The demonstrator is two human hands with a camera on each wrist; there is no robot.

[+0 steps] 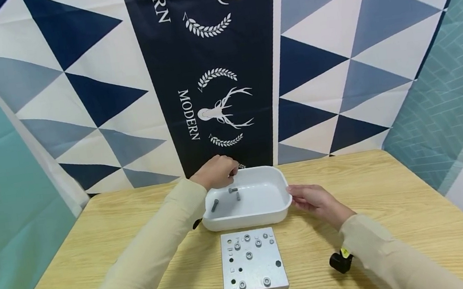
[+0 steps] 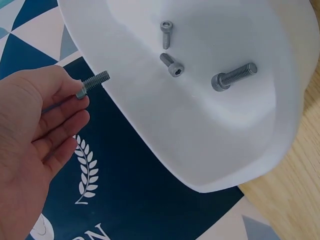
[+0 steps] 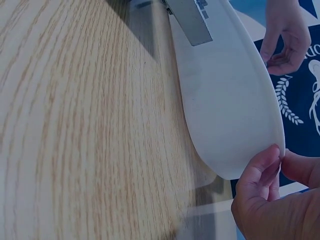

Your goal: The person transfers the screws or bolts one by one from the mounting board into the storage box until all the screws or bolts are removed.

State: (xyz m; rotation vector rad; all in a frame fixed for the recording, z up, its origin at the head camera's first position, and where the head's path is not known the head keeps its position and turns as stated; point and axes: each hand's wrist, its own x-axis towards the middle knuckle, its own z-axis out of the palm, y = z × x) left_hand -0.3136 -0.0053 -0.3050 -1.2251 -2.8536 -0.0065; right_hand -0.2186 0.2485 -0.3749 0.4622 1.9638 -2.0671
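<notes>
The left hand (image 2: 37, 120) pinches a bolt (image 2: 96, 81) at its head end; the right hand (image 1: 314, 199) grips the white tray (image 1: 245, 221) by its rim. The bolt could slip, as only fingertips seem to hold it; an uneven right-hand pull might tip the tray. Beyond the left fingertips lie three loose bolts (image 2: 239, 76). Fingers partly cover the pinched head; whether its tip touches the rim is unclear.
</notes>
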